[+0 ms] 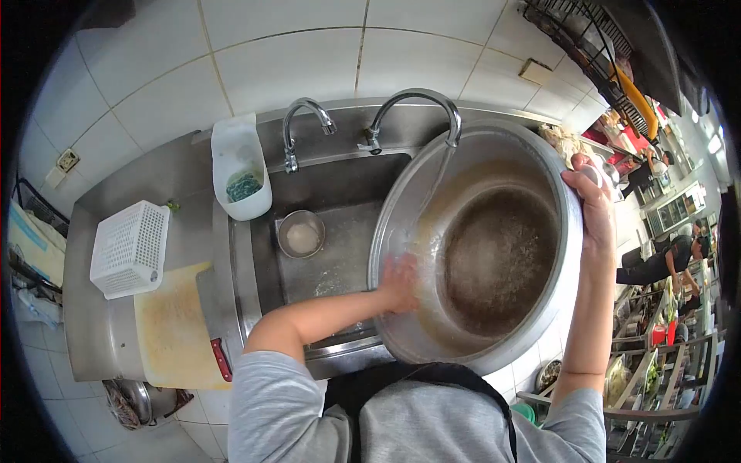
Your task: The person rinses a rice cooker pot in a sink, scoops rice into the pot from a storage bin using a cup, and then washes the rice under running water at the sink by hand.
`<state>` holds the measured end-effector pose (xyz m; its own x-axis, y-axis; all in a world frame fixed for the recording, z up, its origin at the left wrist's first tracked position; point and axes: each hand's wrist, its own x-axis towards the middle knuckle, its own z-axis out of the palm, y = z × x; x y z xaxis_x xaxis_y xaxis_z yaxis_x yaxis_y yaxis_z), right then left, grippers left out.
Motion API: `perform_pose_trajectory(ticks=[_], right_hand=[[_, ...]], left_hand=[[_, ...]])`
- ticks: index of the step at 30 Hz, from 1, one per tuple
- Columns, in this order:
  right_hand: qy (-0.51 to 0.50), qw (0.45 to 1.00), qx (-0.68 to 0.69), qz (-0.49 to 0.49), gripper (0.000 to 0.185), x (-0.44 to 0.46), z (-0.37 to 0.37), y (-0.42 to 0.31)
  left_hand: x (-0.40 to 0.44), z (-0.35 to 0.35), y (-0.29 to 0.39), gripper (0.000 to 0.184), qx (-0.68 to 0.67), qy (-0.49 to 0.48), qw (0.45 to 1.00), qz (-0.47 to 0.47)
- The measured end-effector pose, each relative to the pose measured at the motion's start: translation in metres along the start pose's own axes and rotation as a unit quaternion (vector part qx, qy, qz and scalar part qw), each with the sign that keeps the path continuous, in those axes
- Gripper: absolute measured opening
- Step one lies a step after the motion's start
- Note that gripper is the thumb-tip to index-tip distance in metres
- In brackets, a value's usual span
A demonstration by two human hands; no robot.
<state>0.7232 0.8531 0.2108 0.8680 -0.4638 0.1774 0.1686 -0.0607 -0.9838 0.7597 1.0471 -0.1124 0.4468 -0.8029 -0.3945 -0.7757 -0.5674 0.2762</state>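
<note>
A large metal basin (502, 262) is tilted over the right side of the sink, with brownish residue and a little water inside. From the curved faucet (421, 94), water runs into it. My right hand (593, 202) grips its far right rim, fingers wrapped round the edge. Against the basin's inner left wall is my left hand (400, 284), smeared by motion, so its fingers are unclear. In the sink (332, 208) sits a small metal bowl (301, 234). A white container (245, 174) holding a green scrubber (243, 187) stands at the sink's back left corner.
Left of the sink are a white perforated basket (131, 248), a stained cutting board (177, 328) and a knife with a red handle (221, 359). A second faucet (310, 108) rises behind the sink. At the far right, people (679, 258) stand near shelves; a black rack (594, 54) hangs above.
</note>
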Motion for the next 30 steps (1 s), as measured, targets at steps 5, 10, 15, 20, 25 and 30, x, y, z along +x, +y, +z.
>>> perform_pose_trajectory(ticks=[5, 10, 15, 20, 25, 30], right_hand=[[-0.016, 0.999, 0.005, 0.03, 0.021, 0.0, 0.026, -0.007], [-0.129, 0.988, 0.004, 0.09, 0.02, 0.006, 0.112, -0.013], [-0.149, 0.972, -0.06, 0.171, 0.007, 0.031, 0.163, -0.01], [-0.165, 0.963, -0.095, 0.19, 0.013, 0.039, 0.178, -0.012], [-0.178, 0.964, -0.073, 0.185, 0.012, 0.027, 0.155, -0.025], [-0.174, 0.972, 0.017, 0.155, 0.013, 0.016, 0.061, -0.046]], left_hand=[[-0.015, -0.002, -0.034, 0.071, -0.235, 0.238, 0.934, -0.123], [0.045, 0.052, -0.034, 0.058, -0.592, 0.242, 0.757, -0.132], [0.091, 0.103, -0.002, 0.055, -0.697, 0.271, 0.661, -0.055], [0.114, 0.119, 0.002, 0.053, -0.732, 0.174, 0.655, -0.063], [0.088, 0.102, -0.017, 0.051, -0.694, 0.122, 0.709, -0.041], [0.05, 0.044, -0.046, 0.05, -0.556, 0.127, 0.821, 0.002]])
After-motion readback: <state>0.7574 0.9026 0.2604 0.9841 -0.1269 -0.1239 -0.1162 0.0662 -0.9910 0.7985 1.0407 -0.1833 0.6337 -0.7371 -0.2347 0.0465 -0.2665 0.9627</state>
